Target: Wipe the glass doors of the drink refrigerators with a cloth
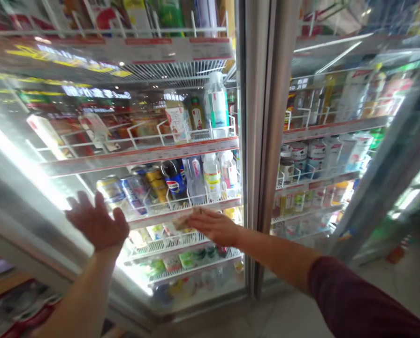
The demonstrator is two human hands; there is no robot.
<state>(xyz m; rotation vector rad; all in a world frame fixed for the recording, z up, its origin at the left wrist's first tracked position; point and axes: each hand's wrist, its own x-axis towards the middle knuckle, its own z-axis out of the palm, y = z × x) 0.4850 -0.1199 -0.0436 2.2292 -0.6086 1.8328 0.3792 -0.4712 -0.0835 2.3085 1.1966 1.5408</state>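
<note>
Cooler shelves (pixel 142 155) glow; left hand (pixel 97 223) raised, spread; right hand (pixel 212 226) outstretched, grip unclear.

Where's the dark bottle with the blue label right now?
In the head view, left of centre, the bottle stands between gold cans and a clear bottle, above and left of the right hand.

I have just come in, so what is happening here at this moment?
A person is reaching toward a fridge. The right hand has a pale, blurred thing, perhaps a cloth, at its fingertips. The left hand is open, fingers spread, with nothing visible in it; whether it touches the fridge is unclear. Bottles and cans are on the shelves.
</note>
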